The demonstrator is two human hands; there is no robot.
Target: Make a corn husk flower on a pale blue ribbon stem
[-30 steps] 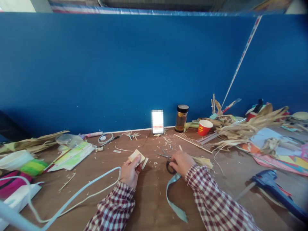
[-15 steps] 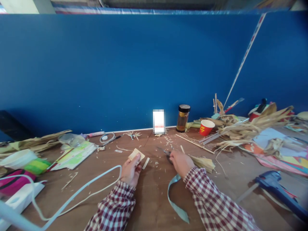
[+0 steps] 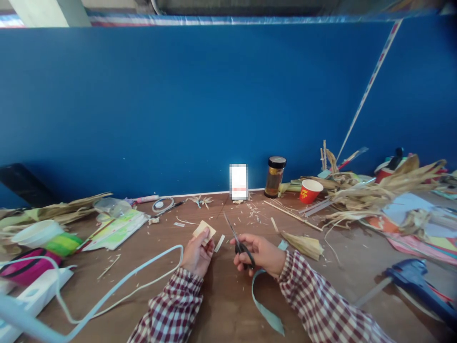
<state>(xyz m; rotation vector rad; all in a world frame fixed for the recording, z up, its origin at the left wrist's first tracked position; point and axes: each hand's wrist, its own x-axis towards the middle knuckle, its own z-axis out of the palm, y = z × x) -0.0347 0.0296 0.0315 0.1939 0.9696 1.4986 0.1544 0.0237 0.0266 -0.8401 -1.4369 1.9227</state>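
A small, flat, pale tan piece [image 3: 204, 232], perhaps wood or card, is pinched between the thumb and fingers of my left hand [image 3: 197, 253]. My right hand [image 3: 260, 254] grips a pair of scissors [image 3: 243, 252] by the black handles; the blades point up and to the left, toward the far side of the table. Between the hands lies a narrow pale strip [image 3: 219, 243]. A light blue ribbon [image 3: 266, 307] curls on the tabletop below my right wrist. Just beyond that wrist rests a piece of dried corn husk [image 3: 303, 244].
A lidded jar of brown liquid [image 3: 274, 177] and a red paper cup [image 3: 311, 191] stand near the blue partition [image 3: 200, 105]. Dried husks [image 3: 357, 195] pile up at right, behind a blue glue gun [image 3: 410, 276]. A white cable [image 3: 132, 267] loops across the left, beside a power strip [image 3: 39, 295].
The scissors have come up in my right hand and now show plainly, with the hand turned toward the left. My left hand keeps its hold on the tan piece. The view has shifted slightly.
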